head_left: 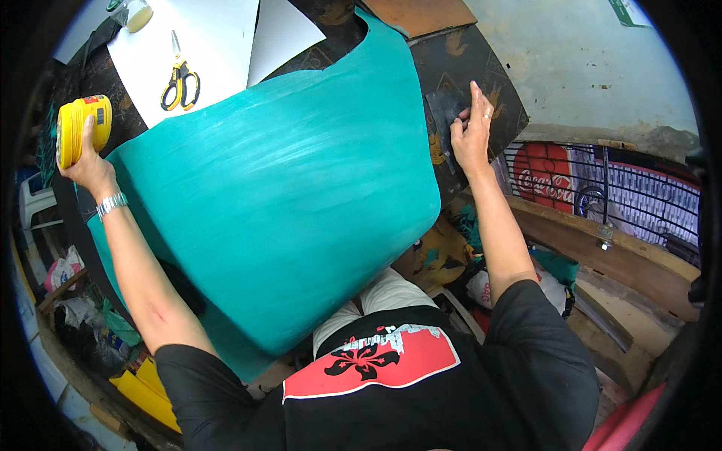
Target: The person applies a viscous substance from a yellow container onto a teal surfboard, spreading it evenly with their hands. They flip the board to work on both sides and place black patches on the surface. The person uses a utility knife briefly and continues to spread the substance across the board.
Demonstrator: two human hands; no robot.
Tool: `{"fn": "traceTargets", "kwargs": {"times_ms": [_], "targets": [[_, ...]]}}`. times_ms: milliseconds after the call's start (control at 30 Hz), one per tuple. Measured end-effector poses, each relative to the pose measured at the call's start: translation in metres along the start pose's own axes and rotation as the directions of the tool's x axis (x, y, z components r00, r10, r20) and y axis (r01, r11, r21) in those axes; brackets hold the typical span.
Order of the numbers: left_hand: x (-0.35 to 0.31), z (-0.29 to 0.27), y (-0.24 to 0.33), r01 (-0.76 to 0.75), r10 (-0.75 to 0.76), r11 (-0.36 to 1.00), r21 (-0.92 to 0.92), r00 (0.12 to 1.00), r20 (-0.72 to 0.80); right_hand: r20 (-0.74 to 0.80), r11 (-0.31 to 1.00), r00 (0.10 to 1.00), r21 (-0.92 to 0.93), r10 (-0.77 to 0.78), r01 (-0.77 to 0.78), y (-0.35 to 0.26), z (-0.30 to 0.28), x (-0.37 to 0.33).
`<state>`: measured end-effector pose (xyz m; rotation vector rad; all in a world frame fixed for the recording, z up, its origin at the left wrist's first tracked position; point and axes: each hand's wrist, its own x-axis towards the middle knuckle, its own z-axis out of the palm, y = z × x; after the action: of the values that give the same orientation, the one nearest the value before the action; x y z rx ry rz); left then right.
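Note:
My left hand (92,167), with a metal watch at the wrist, is closed round a yellow ribbed container (77,129) tipped on its side. It is held at the left edge of a large sheet of teal-green material (293,188), which looks like leather. The sheet drapes over the table's near edge towards my lap. To the right of the sheet, my right hand (474,134) has its index finger stretched out and the others loosely bent. Beneath those fingers lies a thin dark flat piece (447,120), and I see nothing gripped in them.
Yellow-and-black scissors (180,79) lie on white paper (214,45) behind the sheet. A glass jar (134,15) stands at the far left, and a brown flat piece (421,13) at the back. On the right are a pale wall (594,83) and a wire grille (602,184).

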<state>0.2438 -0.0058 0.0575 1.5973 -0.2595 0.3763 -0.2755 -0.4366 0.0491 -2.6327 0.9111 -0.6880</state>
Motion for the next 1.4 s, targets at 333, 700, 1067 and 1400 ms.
{"fn": "traceTargets", "kwargs": {"times_ms": [333, 700, 1067, 1400], "targets": [[-0.245, 0.054, 0.161, -0.012, -0.051, 0.995, 0.1, 0.797, 0.602, 0.228, 0.774, 0.919, 0.622, -0.323, 0.117, -0.17, -0.052, 0.029], [-0.311, 0.06, 0.214, 0.245, -0.147, 0.969, -0.021, 0.645, 0.75, 0.371, 0.74, 0.679, 0.547, -0.634, 0.392, -0.226, -0.049, 0.012], [-0.357, 0.057, 0.221, 0.252, -0.266, 0.955, 0.158, 0.487, 0.832, 0.484, 0.746, 0.726, 0.663, -0.488, 0.059, -0.195, -0.063, -0.026], [-0.342, 0.105, 0.21, 0.018, 0.15, 0.985, -0.172, 0.412, 0.899, 0.663, 0.235, 0.724, 0.747, -0.188, -0.622, -0.138, -0.1, 0.005]]}}
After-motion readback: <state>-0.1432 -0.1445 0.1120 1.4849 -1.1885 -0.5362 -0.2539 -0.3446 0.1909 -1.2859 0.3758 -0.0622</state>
